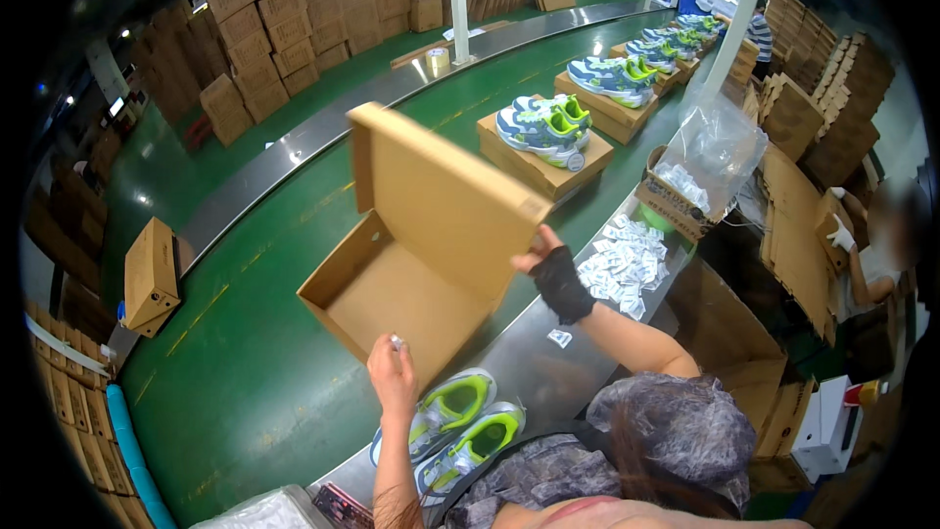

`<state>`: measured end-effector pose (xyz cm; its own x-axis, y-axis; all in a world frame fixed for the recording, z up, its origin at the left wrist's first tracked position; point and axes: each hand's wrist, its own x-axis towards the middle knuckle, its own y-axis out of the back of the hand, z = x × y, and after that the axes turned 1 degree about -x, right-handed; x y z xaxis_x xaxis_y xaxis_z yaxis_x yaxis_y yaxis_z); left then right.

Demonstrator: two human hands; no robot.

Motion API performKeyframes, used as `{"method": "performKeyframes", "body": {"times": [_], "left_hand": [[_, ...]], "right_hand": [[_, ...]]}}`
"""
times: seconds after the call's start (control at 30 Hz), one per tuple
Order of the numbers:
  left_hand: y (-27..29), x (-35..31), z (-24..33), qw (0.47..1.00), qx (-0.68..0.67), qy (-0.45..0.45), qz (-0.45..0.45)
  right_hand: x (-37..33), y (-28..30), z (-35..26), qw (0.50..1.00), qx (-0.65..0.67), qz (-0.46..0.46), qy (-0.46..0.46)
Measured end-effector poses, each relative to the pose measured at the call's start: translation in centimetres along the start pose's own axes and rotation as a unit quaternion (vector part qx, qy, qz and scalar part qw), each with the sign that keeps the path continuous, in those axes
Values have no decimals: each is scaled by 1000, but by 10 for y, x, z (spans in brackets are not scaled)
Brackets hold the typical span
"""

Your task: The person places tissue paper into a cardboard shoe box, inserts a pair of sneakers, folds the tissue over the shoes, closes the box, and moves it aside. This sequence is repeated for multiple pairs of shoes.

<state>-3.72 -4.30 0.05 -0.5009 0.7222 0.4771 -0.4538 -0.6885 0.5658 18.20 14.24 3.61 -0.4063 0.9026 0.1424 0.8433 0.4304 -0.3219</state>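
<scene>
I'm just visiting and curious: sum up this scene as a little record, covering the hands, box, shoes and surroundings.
Left hand: pinching a small white item, probably a packet
Right hand: in a dark fingerless glove, at the lid's edge
Cardboard shoebox: lid raised, no shoes inside
Near sneakers: one pair, by the left forearm
White packets: heaped on the steel ledge
Beyond: more sneakers on boxes along the green conveyor belt

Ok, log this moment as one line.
left hand: pinches small white item | right hand: at carton lid | carton: open | nearest sneakers: outside it
</scene>
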Motion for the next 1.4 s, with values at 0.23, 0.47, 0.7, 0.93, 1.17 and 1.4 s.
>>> {"method": "performKeyframes", "body": {"times": [0.23, 0.47, 0.7, 0.93, 1.17, 1.4], "left_hand": [[25, -19, -62, 956, 167, -16, -240], [103, -75, -90, 990, 133, 20, 43], [273, -208, -171, 888, 220, 288, 284], [358, -356, -190, 724, 444, 488, 202], [373, -348, -189, 742, 428, 473, 205], [470, -275, -97, 766, 262, 418, 412]], "right_hand": [[-31, 119, 57, 937, 9, 199, -288], [-153, 89, 125, 730, -669, -9, 141], [-162, 77, 150, 773, -620, -45, 125], [-153, 19, 143, 796, -602, -58, 4], [-133, 29, 152, 783, -615, -86, 37], [-107, 55, 111, 958, -283, 1, -41]]}}
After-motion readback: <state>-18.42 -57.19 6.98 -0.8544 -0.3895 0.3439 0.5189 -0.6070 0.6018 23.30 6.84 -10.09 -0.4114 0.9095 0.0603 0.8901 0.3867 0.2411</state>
